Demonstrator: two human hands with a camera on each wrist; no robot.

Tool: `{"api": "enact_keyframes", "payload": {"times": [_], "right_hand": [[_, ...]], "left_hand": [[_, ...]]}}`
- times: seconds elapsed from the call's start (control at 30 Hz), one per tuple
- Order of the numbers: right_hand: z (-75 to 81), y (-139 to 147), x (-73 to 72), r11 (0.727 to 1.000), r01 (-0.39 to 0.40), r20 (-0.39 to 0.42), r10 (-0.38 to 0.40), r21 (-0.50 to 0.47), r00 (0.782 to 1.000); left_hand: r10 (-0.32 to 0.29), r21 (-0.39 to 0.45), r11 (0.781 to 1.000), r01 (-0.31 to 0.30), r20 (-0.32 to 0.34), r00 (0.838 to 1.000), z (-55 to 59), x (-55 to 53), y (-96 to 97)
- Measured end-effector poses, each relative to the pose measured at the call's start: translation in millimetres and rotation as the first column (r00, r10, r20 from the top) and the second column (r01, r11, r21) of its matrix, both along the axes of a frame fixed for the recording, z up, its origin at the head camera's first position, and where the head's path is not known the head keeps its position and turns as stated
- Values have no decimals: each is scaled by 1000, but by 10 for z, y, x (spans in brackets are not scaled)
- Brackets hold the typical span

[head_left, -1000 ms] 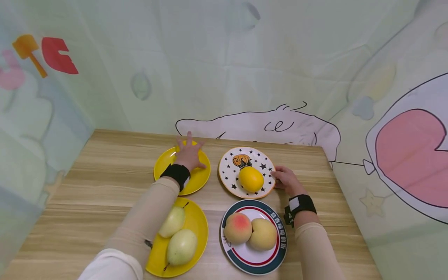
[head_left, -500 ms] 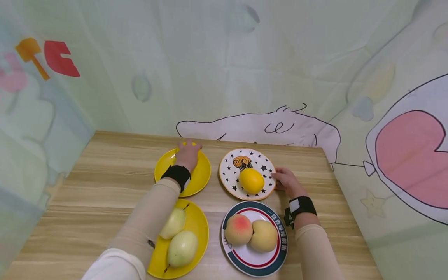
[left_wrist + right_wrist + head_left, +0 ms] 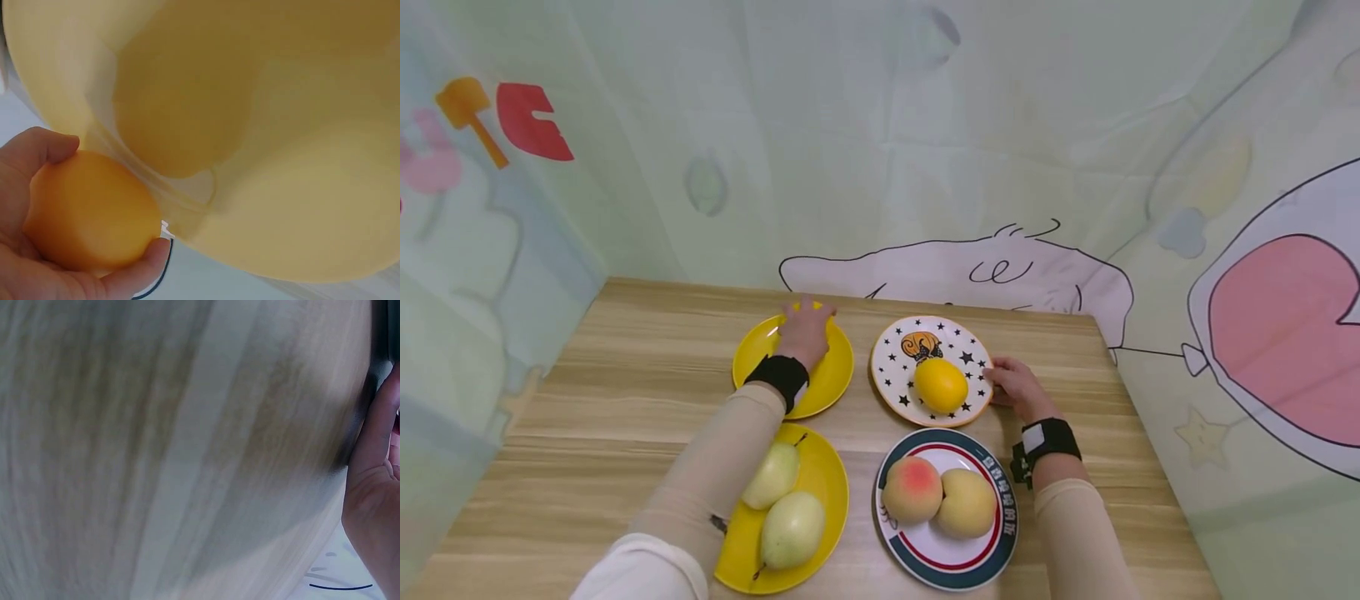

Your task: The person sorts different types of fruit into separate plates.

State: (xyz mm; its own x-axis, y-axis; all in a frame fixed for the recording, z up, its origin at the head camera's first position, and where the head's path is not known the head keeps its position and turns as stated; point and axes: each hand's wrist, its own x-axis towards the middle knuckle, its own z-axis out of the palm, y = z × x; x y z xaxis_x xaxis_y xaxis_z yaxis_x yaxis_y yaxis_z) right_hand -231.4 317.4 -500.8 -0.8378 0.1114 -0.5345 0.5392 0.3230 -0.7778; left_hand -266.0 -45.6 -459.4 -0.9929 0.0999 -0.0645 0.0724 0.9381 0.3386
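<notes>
A lemon (image 3: 94, 212) sits in my left hand (image 3: 805, 335), thumb and fingers curled round it. That lemon is hidden by the hand in the head view. Beneath the hand lies the rear yellow plate (image 3: 827, 383). My right hand (image 3: 1018, 387) holds the right rim of a white plate with black stars (image 3: 891, 367), on which a second lemon (image 3: 941, 386) rests. Only part of the right hand (image 3: 375, 494) shows at the edge of the right wrist view, with its fingertips cut off.
In front, another yellow plate (image 3: 831, 508) bears two pears (image 3: 792, 530), partly under the left forearm. To its right, a dark-rimmed plate (image 3: 917, 567) holds two peaches (image 3: 912, 490). A printed cloth (image 3: 880, 167) hangs behind the wooden table (image 3: 647, 358).
The left hand's spread fingers have drawn in and curled over the rear yellow plate. The right hand stays at the star plate's rim.
</notes>
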Motion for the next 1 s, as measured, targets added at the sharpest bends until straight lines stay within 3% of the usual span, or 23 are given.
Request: {"api": "enact_keyframes", "payload": {"times": [0.3,0.57,1.0], "right_hand": [[-22,16,-2,1000,-7,-7,7,-18,1000],[11,8,3,1000,10,-9,-11,-20,1000],[2,3,-5,1000,7,16,-7,2,1000]], "left_hand": [[-38,-4,999,38,-10,999,45,15,64],[-35,21,999,36,-25,999,27,-13,85],[-92,81,992,94,-33,995,171,49,377]]}}
